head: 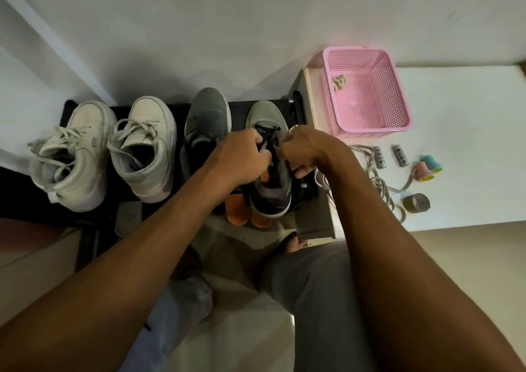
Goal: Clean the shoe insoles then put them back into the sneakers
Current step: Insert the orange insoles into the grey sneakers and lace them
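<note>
Both hands work on the grey sneaker [266,115], which sits on the dark shoe rack [237,109]. The left hand [242,155] pinches its dark laces [269,132]. The right hand [304,149] is curled on the shoe's side and grips it, I think. Pull the laces loose and open the shoe wide. Something orange [266,175] shows inside, likely the insole.
</note>
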Tool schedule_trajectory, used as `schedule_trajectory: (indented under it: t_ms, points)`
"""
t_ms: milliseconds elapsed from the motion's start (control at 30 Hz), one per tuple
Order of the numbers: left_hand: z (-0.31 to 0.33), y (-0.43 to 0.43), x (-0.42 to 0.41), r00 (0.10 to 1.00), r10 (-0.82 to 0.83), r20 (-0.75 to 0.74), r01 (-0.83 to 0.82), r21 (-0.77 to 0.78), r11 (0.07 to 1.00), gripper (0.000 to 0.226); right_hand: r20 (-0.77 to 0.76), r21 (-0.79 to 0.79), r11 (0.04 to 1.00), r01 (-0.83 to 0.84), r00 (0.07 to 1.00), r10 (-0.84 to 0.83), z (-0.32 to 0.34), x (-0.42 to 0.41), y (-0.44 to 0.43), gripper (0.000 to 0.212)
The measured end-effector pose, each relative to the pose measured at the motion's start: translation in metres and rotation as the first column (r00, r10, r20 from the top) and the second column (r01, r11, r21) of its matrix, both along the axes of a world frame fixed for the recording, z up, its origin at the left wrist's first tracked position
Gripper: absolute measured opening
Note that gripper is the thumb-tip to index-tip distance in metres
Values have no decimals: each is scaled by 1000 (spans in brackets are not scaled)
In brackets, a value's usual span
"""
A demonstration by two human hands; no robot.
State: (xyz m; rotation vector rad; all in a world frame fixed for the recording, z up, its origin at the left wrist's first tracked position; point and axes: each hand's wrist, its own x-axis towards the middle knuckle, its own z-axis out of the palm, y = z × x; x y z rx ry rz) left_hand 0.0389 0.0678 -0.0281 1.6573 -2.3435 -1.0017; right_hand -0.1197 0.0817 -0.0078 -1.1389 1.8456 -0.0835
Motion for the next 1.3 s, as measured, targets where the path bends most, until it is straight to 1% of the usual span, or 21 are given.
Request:
schedule_trajectory:
  t_ms: [33,67,133,200,233,300,367,467,667,800,833,900,1000,1067,1133,1167,1200,1233,1267,1300]
  points:
    - [0,0,1,1000,-7,16,7,-16,1000,47,-17,13,999,-47,999,47,1,1,4,13]
    - [0,0,1,999,-17,36,19,-42,999,47,-47,9,997,-81,996,82,1,4,6,19]
    - [-2,-1,-5,995,-40,90,51,-120,992,39,-156,-69,990,-125,981,114,-7,10,7,30]
    - [-3,-2,-9,985,-47,166,75,-169,983,30,-239,-181,974,-133,967,87,-16,14,6,28]
    - [-2,-3,-8,981,-42,191,77,-179,981,27,-250,-240,964,-111,967,49,-19,14,6,25]
    - [-2,-9,-3,983,-7,181,42,-191,981,24,-238,-345,939,-3,968,-85,-20,9,8,8]
    - [-1,-14,5,991,41,128,-18,-176,984,18,-189,-402,911,93,965,-182,-17,0,11,15]
    - [3,-17,14,991,48,124,-31,-135,990,12,-153,-378,916,134,967,-204,-15,-3,15,16]
    - [4,-21,22,989,51,140,-33,-128,991,8,-87,-357,913,199,966,-244,-13,-6,15,14]
    - [-2,-19,21,987,35,158,-10,-157,988,14,-71,-327,922,207,967,-243,-16,-9,18,13]
    - [-6,-18,20,984,23,176,10,-182,983,16,-71,-317,929,193,972,-226,-17,-9,20,14]
    - [-12,-15,18,977,14,214,37,-234,972,22,-106,-328,939,107,983,-149,-21,-7,20,21]
    - [-16,-15,15,972,24,233,42,-275,961,29,-199,-401,915,-41,979,-43,-23,2,18,32]
    - [-14,-16,13,970,20,244,52,-284,957,30,-228,-428,897,-107,974,7,-24,7,16,27]
    - [-10,-16,13,970,25,243,45,-280,959,27,-311,-401,898,-180,949,52,-23,10,17,20]
    - [-9,-16,13,970,27,241,42,-276,960,26,-384,-359,904,-231,920,83,-23,11,17,11]
    - [-8,-15,13,970,26,240,41,-271,962,25,-482,-314,902,-297,868,118,-24,15,18,18]
    - [-7,-15,13,970,23,240,44,-268,962,25,-572,-260,899,-351,807,150,-27,20,19,32]
    - [-7,-15,13,970,18,241,49,-271,961,26,-643,-219,895,-389,747,167,-29,27,21,40]
    - [-7,-15,12,970,11,243,58,-276,959,26,-705,-188,889,-418,688,175,-33,33,22,42]
